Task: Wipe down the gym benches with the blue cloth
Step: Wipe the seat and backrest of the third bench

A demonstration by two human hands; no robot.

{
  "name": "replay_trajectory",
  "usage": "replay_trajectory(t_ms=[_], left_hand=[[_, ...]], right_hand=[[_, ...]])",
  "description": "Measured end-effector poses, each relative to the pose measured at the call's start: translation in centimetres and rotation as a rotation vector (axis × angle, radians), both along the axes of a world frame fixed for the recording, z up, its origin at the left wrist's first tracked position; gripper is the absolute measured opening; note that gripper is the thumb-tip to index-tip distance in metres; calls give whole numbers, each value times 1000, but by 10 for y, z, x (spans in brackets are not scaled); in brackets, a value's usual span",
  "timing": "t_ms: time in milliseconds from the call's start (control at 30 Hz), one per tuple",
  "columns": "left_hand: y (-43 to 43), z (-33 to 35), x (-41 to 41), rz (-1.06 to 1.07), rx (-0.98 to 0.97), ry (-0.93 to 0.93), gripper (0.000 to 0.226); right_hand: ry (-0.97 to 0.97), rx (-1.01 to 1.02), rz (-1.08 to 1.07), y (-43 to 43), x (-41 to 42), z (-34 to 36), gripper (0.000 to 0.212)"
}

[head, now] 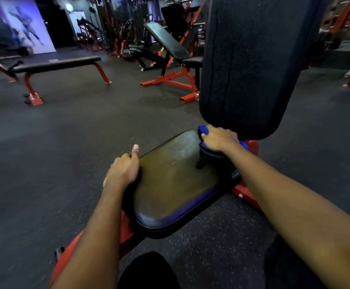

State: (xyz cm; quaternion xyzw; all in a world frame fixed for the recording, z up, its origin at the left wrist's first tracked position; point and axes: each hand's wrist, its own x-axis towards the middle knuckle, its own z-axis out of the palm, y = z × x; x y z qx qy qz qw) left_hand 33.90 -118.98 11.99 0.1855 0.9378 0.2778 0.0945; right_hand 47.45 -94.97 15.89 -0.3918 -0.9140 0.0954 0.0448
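- Dark rubber flooring (65, 142) spread across the gym. A flat bench (57, 64) and an incline bench (168, 41) stood well apart from the one I was working on.
- I had the right grip (220, 139) closed round the blue cloth (203, 130), which was bunched under the palm with only its edges showing. It pressed down on the rear end of the seat pad (174, 184), just below the bottom of the upright backrest pad (253, 59).
- The left grip (123, 170) curled over the seat pad's left edge with the thumb stretched forward along the top. I judged it was steadying me, and it held nothing else.
- The seat pad carried a dull sheen, and I could not tell whether that was moisture or just the lighting.
- As I judged it, the seat was in hand and the backrest was yet to be done.
- The first risk was the cloth itself. Wadded that tightly, it would cover only a narrow strip, so a quick pass could leave bands of the pad untouched.
- The second was the gap beneath the backrest, where the red frame (251, 147) showed. A loose corner of cloth could drop in and catch there.
- The third was my leaning on the left grip. If the pad was damp, that hold on the rounded edge could slide off.
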Motion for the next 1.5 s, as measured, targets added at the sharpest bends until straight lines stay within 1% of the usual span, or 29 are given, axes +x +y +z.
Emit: replay_trajectory(t_ms=[133, 200, 333, 433, 567, 700, 767, 900, 1000, 1067, 1100, 1167, 1233, 1267, 1300, 1400, 1467, 1500], left_hand=[[1, 0, 0, 14, 5, -10, 82], [2, 0, 1, 22, -5, -11, 81], [3, 1, 0, 38, -1, -12, 80], [4, -2, -3, 35, -2, -8, 80], [3, -8, -11, 28, 42, -8, 82], [1, -12, -15, 17, 112, -24, 80], [0, -12, -15, 14, 126, -27, 78], [1, -14, -18, -5, 149, -25, 78], [1, -13, -17, -1, 178, -25, 76], [2, -12, -17, -4, 180, -21, 76], [2, -10, -16, 1, 183, -26, 76], [1, -9, -13, 15, 194, -21, 76], [0, -8, -11, 43, 220, 1, 75], [-2, -6, -8, 65, 232, 23, 72], [-2, -6, -6, 86, 242, 57, 70], [-8, 0, 3, 153, 284, 169, 68], [-15, -1, 2, 210, 310, 210, 72], [-26, -4, 3, 232, 317, 208, 78]], right_hand=[[3, 70, -5, -6, 33, -20, 51], [-34, 74, -4, -6, 24, -20, 52], [-80, 49, 30, -3, -25, -12, 51], [-83, 51, 136, 3, -65, -6, 44], [-156, -31, 287, 4, -106, 4, 48], [-93, -43, 416, 13, -96, 2, 42], [-102, -32, 403, 20, -95, 1, 41], [-209, -54, 236, 19, -115, 7, 55], [-262, 1, 241, 11, -125, 6, 56], [-244, 59, 323, 0, -124, 2, 53], [-213, 74, 397, -7, -121, 0, 49], [-127, 72, 572, -17, -113, -8, 38], [-79, 42, 673, -11, -101, -10, 29], [-71, 24, 659, -4, -97, -9, 29], [-73, 16, 597, 5, -95, -9, 32], [-126, 9, 345, 9, -102, -2, 48], [-177, 34, 299, -6, -111, 1, 53], [-201, 49, 314, -17, -114, 1, 54]])
